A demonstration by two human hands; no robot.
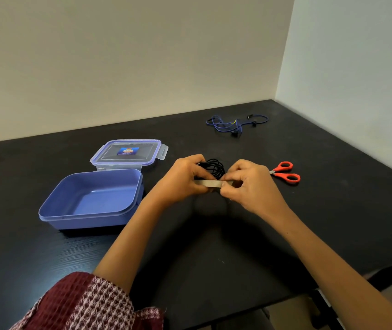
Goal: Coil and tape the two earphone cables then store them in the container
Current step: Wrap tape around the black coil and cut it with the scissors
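My left hand [185, 178] grips a coiled black earphone cable [214, 167] above the middle of the black table. A short strip of tape [208, 183] stretches between both hands, just below the coil. My right hand [247, 184] pinches the strip's right end. The blue earphone cable [234, 123] lies loose and uncoiled at the far side of the table. The open blue container [90, 198] stands to the left of my hands with nothing in it.
The container's clear lid [128, 152] with blue rim lies behind the container. Red-handled scissors [285, 172] rest just right of my right hand. The black table [214, 246] meets walls at the back and right; its front edge is near me.
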